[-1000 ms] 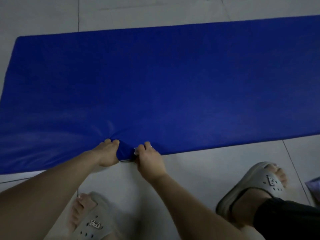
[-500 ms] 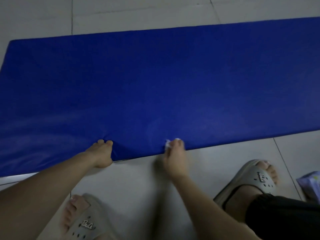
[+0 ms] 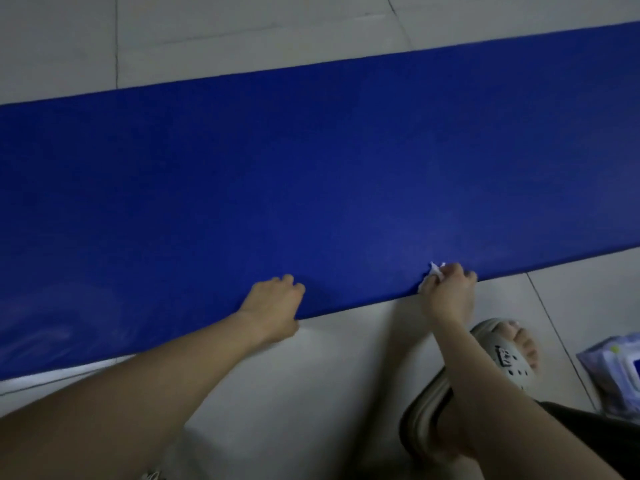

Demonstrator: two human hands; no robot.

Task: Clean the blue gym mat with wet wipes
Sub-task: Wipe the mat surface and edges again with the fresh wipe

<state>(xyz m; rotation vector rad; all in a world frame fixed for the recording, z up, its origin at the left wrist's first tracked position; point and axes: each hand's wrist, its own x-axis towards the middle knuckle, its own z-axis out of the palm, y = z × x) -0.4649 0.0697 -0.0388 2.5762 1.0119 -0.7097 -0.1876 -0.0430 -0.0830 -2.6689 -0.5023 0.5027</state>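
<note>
The blue gym mat [image 3: 311, 174] lies flat on the tiled floor and spans the whole width of the view. My left hand [image 3: 275, 304] grips the mat's near edge, fingers curled over the top and thumb below. To its right, my right hand [image 3: 448, 292] holds a crumpled white wet wipe [image 3: 435, 271] against the same near edge. Only a small part of the wipe shows above my fingers.
A pack of wet wipes [image 3: 613, 372] lies on the floor at the right edge. My right foot in a grey slipper [image 3: 498, 355] stands just behind my right hand. Pale floor tiles [image 3: 242, 32] lie beyond the mat.
My right hand has slid the wipe to the right along the mat's near edge, away from my left hand. The view has shifted right, bringing the wipes pack into sight.
</note>
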